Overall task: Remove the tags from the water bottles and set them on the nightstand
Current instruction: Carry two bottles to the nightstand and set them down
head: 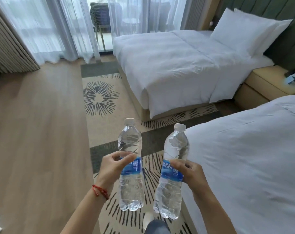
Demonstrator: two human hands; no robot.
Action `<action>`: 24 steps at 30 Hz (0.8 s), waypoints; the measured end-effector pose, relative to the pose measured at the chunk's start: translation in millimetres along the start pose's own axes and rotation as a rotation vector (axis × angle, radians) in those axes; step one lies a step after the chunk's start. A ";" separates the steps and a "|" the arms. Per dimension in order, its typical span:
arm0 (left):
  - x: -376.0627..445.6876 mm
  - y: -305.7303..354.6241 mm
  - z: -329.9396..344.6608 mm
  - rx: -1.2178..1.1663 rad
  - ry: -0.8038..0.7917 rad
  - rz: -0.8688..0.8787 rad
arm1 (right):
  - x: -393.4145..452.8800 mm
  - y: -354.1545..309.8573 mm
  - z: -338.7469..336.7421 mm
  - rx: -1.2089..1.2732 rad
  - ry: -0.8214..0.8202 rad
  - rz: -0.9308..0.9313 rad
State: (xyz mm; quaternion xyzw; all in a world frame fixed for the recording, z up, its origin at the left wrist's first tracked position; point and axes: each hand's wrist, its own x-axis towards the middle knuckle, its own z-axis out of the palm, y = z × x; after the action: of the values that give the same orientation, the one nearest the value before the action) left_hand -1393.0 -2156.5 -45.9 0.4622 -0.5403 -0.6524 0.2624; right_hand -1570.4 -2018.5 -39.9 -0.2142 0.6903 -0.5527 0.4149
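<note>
I hold two clear plastic water bottles upright in front of me, each with a white cap and a blue label. My left hand (112,168) grips the left bottle (130,142) at its label, thumb across the front. My right hand (191,173) grips the right bottle (176,146) at its label from the right side. Both bottles hang over the patterned rug. The beige nightstand (261,81) stands at the far right between the two beds, well away from both hands. No separate tag shows on either bottle.
A white bed (173,65) lies ahead, a second white bed (253,157) close on my right. A dark phone and a small blue card (289,80) sit on the nightstand. Wood floor (33,132) spreads left; sheer curtains (42,27) cover the windows. My leg and shoe (151,223) show below.
</note>
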 end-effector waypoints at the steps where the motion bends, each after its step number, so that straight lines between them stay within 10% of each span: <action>1: 16.1 3.8 0.1 0.000 0.003 -0.008 | 15.8 -4.6 1.2 0.006 0.000 0.002; 24: 397.3 139.3 57.1 0.054 -0.073 -0.029 | 386.4 -135.9 4.6 0.094 0.015 0.008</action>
State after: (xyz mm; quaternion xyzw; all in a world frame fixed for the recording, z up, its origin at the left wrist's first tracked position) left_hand -1638.3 -2503.3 -41.4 0.4527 -0.5600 -0.6580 0.2204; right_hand -1806.8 -2353.1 -42.2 -0.1878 0.6676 -0.5843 0.4214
